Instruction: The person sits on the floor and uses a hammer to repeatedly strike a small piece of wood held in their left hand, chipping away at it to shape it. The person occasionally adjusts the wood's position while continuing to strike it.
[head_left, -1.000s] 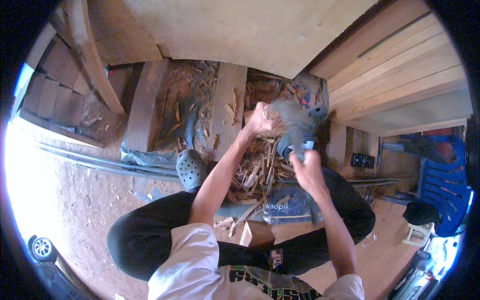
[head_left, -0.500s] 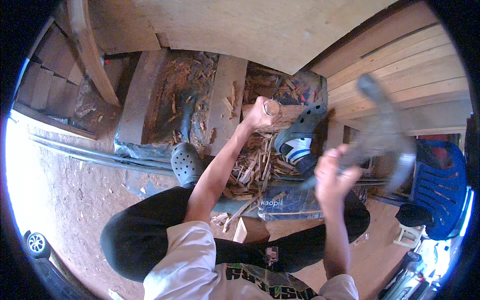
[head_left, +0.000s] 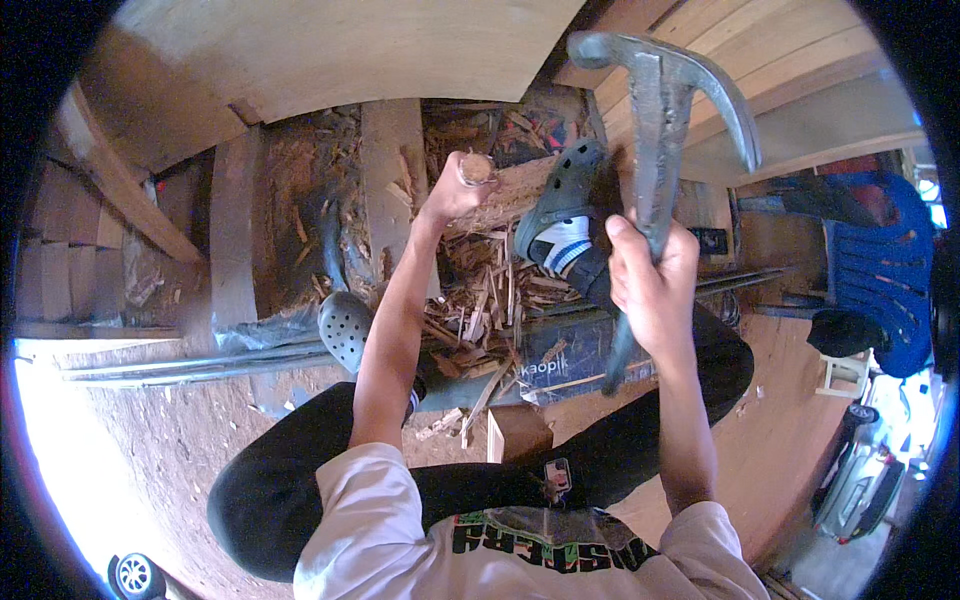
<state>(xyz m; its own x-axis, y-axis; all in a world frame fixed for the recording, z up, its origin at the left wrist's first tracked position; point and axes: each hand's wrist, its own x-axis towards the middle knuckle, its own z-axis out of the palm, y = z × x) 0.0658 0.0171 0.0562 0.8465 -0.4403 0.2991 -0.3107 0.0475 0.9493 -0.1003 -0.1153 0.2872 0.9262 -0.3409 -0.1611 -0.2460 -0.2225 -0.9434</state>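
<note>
My right hand (head_left: 655,280) grips a metal claw hammer (head_left: 660,140) by its shaft, the head raised high and close to me. Lower and to its left, my left hand (head_left: 450,195) is closed around a round wooden chisel handle (head_left: 477,168), its worn end facing up; any blade is hidden below the fist. Beside that fist lies a rough piece of wood (head_left: 520,187), under the grey clog (head_left: 560,200) on my right foot. The hammer head is well apart from the handle's end.
Wood chips (head_left: 490,305) are heaped below my left hand, near a dark blue printed box (head_left: 585,365). Timber beams (head_left: 235,230) and a plywood sheet (head_left: 320,50) stand ahead; planks (head_left: 845,40) and a blue plastic chair (head_left: 885,260) are at right. My other clog (head_left: 345,330) is at left.
The hammer, blurred with motion before, now shows sharply with its head higher in the view. My left hand keeps its hold on the handle. The whole view has turned somewhat to the right.
</note>
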